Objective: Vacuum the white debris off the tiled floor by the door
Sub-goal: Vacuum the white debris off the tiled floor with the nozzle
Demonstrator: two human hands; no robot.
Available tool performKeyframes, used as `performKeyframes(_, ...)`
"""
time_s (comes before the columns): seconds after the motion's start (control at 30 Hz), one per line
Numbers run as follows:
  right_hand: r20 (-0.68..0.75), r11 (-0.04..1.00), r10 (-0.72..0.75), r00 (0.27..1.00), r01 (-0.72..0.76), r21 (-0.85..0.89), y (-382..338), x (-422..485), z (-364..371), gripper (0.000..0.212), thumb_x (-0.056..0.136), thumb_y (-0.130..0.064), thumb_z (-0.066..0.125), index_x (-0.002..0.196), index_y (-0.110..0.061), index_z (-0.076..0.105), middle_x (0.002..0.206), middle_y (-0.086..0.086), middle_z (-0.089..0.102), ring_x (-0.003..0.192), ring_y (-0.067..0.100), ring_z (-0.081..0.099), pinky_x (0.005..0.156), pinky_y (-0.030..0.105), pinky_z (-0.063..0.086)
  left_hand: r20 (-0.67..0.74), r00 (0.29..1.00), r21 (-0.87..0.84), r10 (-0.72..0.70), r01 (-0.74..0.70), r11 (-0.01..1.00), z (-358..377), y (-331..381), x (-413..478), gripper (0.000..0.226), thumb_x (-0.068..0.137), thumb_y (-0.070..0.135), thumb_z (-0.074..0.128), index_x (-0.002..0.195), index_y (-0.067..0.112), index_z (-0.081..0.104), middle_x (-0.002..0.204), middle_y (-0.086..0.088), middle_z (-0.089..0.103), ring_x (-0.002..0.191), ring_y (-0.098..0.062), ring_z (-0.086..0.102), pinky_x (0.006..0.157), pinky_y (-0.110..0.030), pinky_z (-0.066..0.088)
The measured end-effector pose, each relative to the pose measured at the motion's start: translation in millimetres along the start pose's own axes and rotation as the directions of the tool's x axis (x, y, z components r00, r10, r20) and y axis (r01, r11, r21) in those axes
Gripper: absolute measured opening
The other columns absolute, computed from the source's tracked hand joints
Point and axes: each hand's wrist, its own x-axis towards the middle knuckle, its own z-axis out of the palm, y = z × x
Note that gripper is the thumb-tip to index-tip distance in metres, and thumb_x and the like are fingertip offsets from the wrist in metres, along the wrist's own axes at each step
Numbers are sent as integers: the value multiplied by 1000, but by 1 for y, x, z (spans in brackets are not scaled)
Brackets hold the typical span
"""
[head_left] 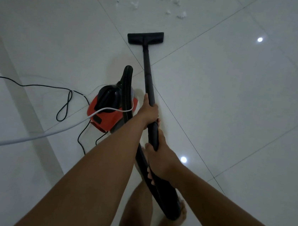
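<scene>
White fluffy debris (172, 3) lies scattered on the glossy tiled floor (222, 84) at the top of the view. The black floor nozzle (145, 37) rests flat on the tiles, a short way below the debris and not touching it. A black wand (148, 72) runs from the nozzle back to me. My left hand (149, 111) grips the wand at its lower end. My right hand (159, 160) grips the black curved handle where the hose starts. The red and black vacuum body (110, 108) stands on the floor left of the wand.
A black power cord (65, 103) loops on the floor left of the vacuum body. A white cable (30, 136) crosses from the left edge over the vacuum body. My bare legs and feet (170, 225) stand below the hands. Ceiling light reflections (260, 39) shine on the tiles.
</scene>
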Motion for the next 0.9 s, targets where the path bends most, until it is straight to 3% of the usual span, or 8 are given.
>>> performKeyframes(0.1, 6, 999, -33, 999, 33, -19, 22, 7, -10, 67, 109, -36, 39, 157, -50, -4, 83, 16, 64, 46, 16, 62, 43, 26, 54, -6, 1000, 13, 20, -20, 1000, 16, -13, 5, 71, 106, 30, 38, 155, 51, -10, 76, -10, 55, 66, -22, 56, 84, -51, 60)
performKeyframes(0.3, 49, 997, -73, 996, 73, -5, 57, 20, -22, 68, 108, -34, 39, 158, -48, -6, 66, 13, 64, 44, 18, 61, 42, 28, 52, -33, 998, -33, 53, -54, 998, 36, -35, 15, 70, 107, 27, 37, 157, 47, -8, 77, -7, 54, 61, -17, 54, 80, -43, 59)
performKeyframes(0.57, 65, 992, -121, 990, 124, -36, 62, 43, -23, 69, 109, -35, 39, 159, -44, -7, 79, 17, 68, 43, 16, 61, 44, 31, 54, -55, 998, -3, 44, -44, 999, 34, -34, 30, 69, 107, 27, 37, 156, 48, -8, 76, -8, 53, 60, -16, 53, 74, -38, 58)
performKeyframes(0.8, 68, 989, -137, 988, 140, -36, 56, 50, -25, 66, 108, -33, 40, 158, -44, -1, 73, 15, 64, 45, 18, 61, 49, 35, 59, -75, 996, 24, 54, -52, 998, 31, -28, 41, 69, 107, 27, 37, 157, 46, -8, 76, -8, 55, 60, -16, 54, 77, -40, 59)
performKeyframes(0.9, 86, 993, -116, 989, 115, 22, 49, 54, -29, 67, 108, -34, 41, 157, -49, -3, 70, 15, 64, 43, 17, 60, 43, 28, 53, -80, 996, 19, 41, -40, 999, 29, -21, 46, 70, 107, 27, 37, 156, 48, -8, 76, -8, 55, 60, -17, 54, 78, -41, 59)
